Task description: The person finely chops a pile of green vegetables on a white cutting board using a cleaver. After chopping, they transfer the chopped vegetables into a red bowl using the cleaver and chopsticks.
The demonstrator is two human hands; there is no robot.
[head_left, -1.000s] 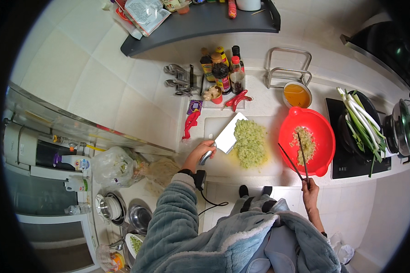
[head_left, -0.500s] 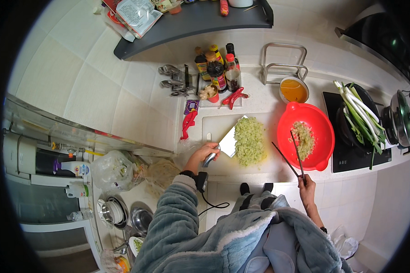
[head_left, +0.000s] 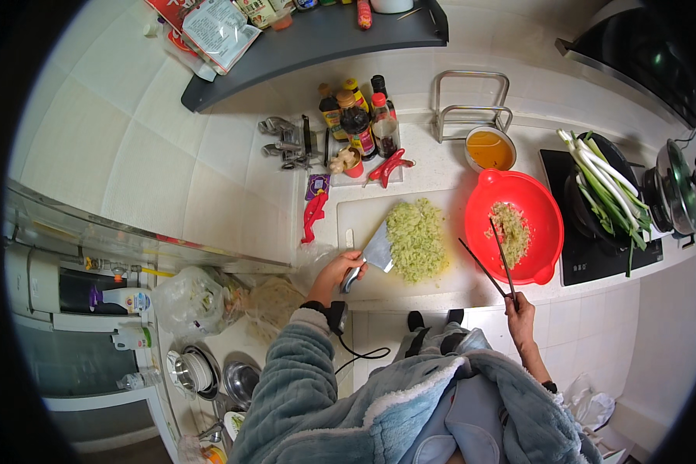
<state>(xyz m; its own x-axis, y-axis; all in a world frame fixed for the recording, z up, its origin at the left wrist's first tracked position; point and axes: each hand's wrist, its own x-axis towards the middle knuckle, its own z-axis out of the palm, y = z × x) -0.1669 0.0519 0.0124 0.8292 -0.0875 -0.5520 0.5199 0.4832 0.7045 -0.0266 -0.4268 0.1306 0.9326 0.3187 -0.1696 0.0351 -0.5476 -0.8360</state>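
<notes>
A person's two hands are working at a kitchen counter, one gripping a cleaver, the other chopsticks.
The left hand point(head_left: 343, 269) is closing around the handle of the cleaver point(head_left: 377, 249), whose broad metal blade is meeting the left edge of a pile of finely chopped pale-green vegetable point(head_left: 417, 241), which is lying on a white cutting board point(head_left: 357, 210). The right hand point(head_left: 520, 309) is gripping dark chopsticks point(head_left: 503, 261) near one end; they are spreading apart, one reaching over the red bowl point(head_left: 551, 224) toward the minced filling point(head_left: 510, 232) inside, the other pointing just left of the bowl. Whether the tip is touching the filling, one cannot tell. Behind, a bowl of orange liquid point(head_left: 489, 150) is standing beside the red one; scallions point(head_left: 605, 182) are lying across a black pan to the right.
</notes>
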